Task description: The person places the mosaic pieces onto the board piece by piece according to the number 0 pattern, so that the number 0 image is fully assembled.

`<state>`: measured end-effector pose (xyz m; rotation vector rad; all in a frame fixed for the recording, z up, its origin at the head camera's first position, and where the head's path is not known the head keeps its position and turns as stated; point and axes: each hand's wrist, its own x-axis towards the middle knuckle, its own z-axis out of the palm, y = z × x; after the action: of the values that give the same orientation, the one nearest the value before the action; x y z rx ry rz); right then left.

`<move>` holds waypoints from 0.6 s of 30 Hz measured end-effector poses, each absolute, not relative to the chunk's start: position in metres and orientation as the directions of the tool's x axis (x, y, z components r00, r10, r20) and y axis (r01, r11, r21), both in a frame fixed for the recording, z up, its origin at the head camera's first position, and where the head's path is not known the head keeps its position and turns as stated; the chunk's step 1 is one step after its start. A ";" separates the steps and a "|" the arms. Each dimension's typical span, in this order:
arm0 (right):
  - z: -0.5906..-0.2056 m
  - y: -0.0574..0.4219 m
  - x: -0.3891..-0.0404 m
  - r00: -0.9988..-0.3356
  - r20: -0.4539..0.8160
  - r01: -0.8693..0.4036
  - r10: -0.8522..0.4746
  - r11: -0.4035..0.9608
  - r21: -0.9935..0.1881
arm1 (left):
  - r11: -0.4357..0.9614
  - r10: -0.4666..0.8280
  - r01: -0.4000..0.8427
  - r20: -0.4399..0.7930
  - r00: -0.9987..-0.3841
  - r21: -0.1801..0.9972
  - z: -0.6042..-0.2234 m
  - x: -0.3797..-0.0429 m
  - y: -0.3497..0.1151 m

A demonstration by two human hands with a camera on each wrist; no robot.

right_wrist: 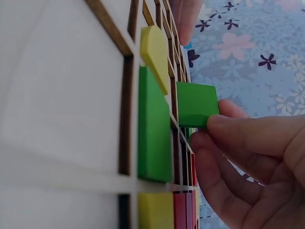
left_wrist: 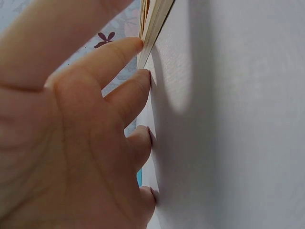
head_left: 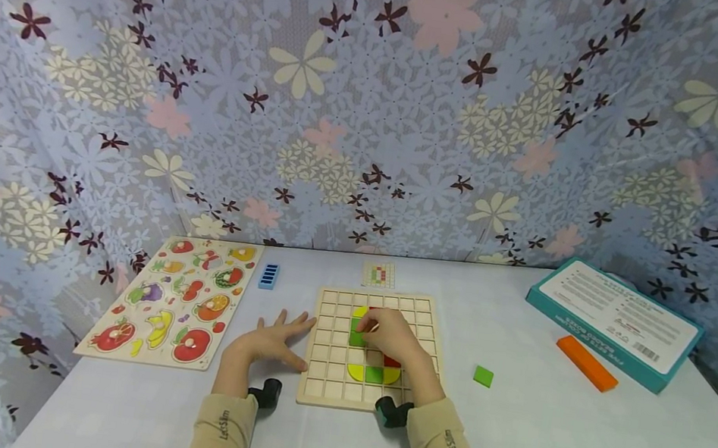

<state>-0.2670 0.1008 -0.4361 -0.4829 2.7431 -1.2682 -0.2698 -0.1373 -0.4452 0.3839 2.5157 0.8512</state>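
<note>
A wooden grid board [head_left: 324, 387] lies on the white table, with green, yellow and red tiles set in some of its squares. My right hand [head_left: 393, 334] is over the middle of the board. Between thumb and fingers it pinches a green square tile [right_wrist: 196, 106], which stands on edge close to the grid. A green tile [right_wrist: 153, 126] and a yellow rounded tile [right_wrist: 154, 57] lie in the board nearer the wrist. My left hand [head_left: 271, 342] is spread at the board's left edge, fingertips at its side and on the tablecloth, holding nothing.
A fruit puzzle board [head_left: 222, 335] lies left, a small blue slotted piece [head_left: 269, 276] beside it. Behind the grid is a pattern card [head_left: 379, 274]. On the right are a loose green tile [head_left: 484, 376], an orange bar [head_left: 587, 363] and a teal box [head_left: 617, 321]. Floral cloth hangs behind.
</note>
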 end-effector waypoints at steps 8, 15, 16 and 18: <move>-0.433 0.101 -0.268 -0.952 0.012 -0.222 -0.307 0.661 -0.716 | 0.767 0.392 0.114 -0.321 -0.862 0.632 -0.443 -0.269 -0.137; -0.436 0.100 -0.268 -0.935 -0.026 -0.255 -0.354 0.720 -0.645 | 0.771 0.393 0.112 -0.331 -0.858 0.627 -0.443 -0.269 -0.136; -0.436 0.100 -0.268 -0.936 -0.028 -0.253 -0.351 0.725 -0.640 | 0.772 0.394 0.112 -0.332 -0.857 0.626 -0.443 -0.269 -0.136; -0.436 0.100 -0.267 -0.936 -0.026 -0.257 -0.352 0.731 -0.632 | 0.773 0.395 0.114 -0.332 -0.857 0.624 -0.443 -0.269 -0.136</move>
<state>-0.2667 0.1002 -0.4359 -0.4931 2.7871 -0.9863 -0.2691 -0.1362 -0.4431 0.3829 2.5141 0.8453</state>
